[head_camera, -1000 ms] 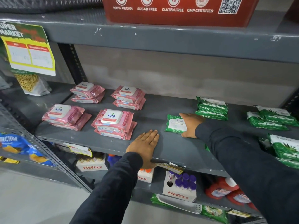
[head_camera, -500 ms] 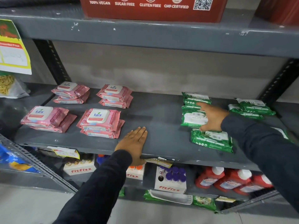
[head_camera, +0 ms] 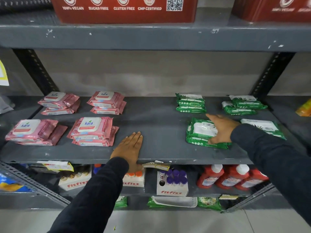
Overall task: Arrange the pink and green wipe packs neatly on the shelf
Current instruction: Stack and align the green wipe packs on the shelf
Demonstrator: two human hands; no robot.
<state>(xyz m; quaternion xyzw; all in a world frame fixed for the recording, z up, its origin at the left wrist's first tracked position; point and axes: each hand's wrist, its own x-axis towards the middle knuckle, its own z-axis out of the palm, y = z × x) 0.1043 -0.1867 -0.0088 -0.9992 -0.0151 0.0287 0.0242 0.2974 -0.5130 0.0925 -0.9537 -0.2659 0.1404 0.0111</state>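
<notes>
Green front pack stack [head_camera: 202, 132] under our flat, unclenched right hand [head_camera: 222, 129] could slide off the shelf's [head_camera: 159, 152] front edge; left hand [head_camera: 129, 148] rests open, grasping nothing.

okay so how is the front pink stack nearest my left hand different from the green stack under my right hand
The front pink stack has a white flip lid reading kara facing up; the green stack shows a white label with a barcode on top. No hand touches the pink stack: the left hand lies flat on the shelf beside it, while the right hand rests on the green one. Both are two-pack stacks near the shelf's front edge.
</notes>
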